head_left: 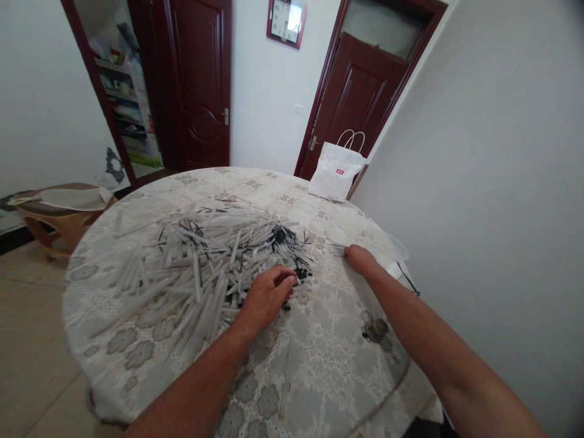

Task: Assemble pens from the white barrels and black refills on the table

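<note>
A heap of thin translucent white tubes (182, 280), many with black ends or black pieces among them (283, 235), spreads over the table. My left hand (268, 293) is at the heap's right edge, fingers curled and thumb against the forefinger. Whatever it pinches is too small or hidden to make out. To the right, my right hand (361, 260) rests low over the cloth, its fingers closed around one end of a small bundle of thin grey-white sticks (336, 250). Their free ends point left, toward the heap.
A patterned cloth (319, 365) covers the round table. At its far edge stands a white paper bag (337, 173). A dark round spot or object (376, 330) shows below my right forearm. Clear plastic and a black strap (409, 280) lie at the right edge; a wooden stool (64, 210) stands left.
</note>
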The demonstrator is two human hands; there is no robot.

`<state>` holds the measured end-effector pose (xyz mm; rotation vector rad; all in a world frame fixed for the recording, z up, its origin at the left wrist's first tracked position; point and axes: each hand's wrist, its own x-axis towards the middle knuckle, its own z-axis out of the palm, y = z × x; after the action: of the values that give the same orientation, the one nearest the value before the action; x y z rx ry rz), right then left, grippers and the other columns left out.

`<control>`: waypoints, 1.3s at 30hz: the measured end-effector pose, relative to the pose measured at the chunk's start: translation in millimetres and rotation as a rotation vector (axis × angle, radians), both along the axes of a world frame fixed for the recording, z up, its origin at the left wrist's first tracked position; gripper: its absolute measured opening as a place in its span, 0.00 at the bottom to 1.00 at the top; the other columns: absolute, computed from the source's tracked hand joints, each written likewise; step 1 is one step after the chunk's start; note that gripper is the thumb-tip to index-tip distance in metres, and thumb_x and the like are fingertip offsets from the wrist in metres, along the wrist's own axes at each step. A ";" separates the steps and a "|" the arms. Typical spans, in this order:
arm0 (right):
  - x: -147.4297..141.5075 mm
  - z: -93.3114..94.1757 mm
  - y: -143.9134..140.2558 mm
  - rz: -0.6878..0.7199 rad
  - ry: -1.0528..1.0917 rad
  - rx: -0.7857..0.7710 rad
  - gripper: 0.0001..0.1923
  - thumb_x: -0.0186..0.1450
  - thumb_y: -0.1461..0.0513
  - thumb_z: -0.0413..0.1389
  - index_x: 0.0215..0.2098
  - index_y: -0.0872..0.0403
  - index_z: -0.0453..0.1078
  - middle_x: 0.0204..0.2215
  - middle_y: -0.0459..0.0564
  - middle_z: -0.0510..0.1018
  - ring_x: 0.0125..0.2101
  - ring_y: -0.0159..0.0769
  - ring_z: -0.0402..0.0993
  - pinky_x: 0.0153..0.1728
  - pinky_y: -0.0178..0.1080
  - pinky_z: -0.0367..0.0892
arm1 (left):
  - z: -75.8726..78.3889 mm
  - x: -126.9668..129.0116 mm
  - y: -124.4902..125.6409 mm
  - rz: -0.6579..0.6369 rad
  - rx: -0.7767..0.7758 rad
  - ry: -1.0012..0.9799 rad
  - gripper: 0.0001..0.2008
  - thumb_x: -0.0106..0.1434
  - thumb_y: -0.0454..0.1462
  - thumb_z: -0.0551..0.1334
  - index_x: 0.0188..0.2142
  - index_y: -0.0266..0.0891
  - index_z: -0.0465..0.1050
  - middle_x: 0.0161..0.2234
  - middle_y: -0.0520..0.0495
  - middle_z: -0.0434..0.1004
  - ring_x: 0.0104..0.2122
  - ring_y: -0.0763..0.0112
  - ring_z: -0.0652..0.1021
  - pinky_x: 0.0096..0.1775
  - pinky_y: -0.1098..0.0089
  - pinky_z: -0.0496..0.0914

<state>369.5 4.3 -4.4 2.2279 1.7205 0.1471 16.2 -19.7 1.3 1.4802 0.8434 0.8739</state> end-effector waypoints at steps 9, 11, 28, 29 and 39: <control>5.6 -9.7 15.2 0.075 0.038 0.030 0.15 0.73 0.62 0.49 0.51 0.56 0.74 0.47 0.60 0.77 0.47 0.41 0.75 0.46 0.35 0.63 | -0.5 0.0 1.1 0.001 0.039 0.066 0.13 0.64 0.44 0.60 0.39 0.38 0.78 0.24 0.52 0.76 0.25 0.70 0.75 0.31 0.71 0.67; 4.6 -9.4 17.4 0.074 0.045 0.040 0.14 0.73 0.61 0.50 0.51 0.56 0.74 0.48 0.59 0.77 0.47 0.41 0.75 0.46 0.35 0.63 | -1.3 -0.3 1.6 0.001 0.051 0.074 0.13 0.64 0.44 0.60 0.39 0.37 0.78 0.24 0.52 0.75 0.25 0.69 0.75 0.31 0.70 0.67; -95.3 38.6 -48.9 0.158 0.218 -0.064 0.10 0.68 0.60 0.56 0.43 0.50 0.79 0.42 0.54 0.83 0.43 0.41 0.77 0.43 0.36 0.64 | -1.9 -3.9 5.3 0.086 0.094 0.084 0.14 0.64 0.44 0.60 0.41 0.38 0.79 0.26 0.50 0.78 0.25 0.68 0.77 0.30 0.71 0.69; -109.7 37.9 -59.7 0.244 0.308 -0.064 0.10 0.68 0.59 0.56 0.43 0.50 0.79 0.42 0.53 0.83 0.42 0.41 0.77 0.42 0.36 0.64 | -3.6 -3.9 5.8 0.088 0.102 0.090 0.13 0.64 0.44 0.60 0.41 0.39 0.79 0.26 0.50 0.78 0.25 0.68 0.77 0.30 0.71 0.69; -159.0 -5.5 -80.4 0.255 0.507 0.201 0.11 0.68 0.59 0.56 0.48 0.52 0.73 0.42 0.54 0.80 0.41 0.39 0.75 0.40 0.36 0.62 | -6.9 -4.3 5.7 0.110 0.202 0.223 0.13 0.65 0.43 0.60 0.42 0.41 0.80 0.28 0.50 0.79 0.28 0.67 0.77 0.34 0.70 0.69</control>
<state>210.5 -76.2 -9.8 2.3129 2.3480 -0.2187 11.9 -14.0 -5.5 1.7443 1.0323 0.9071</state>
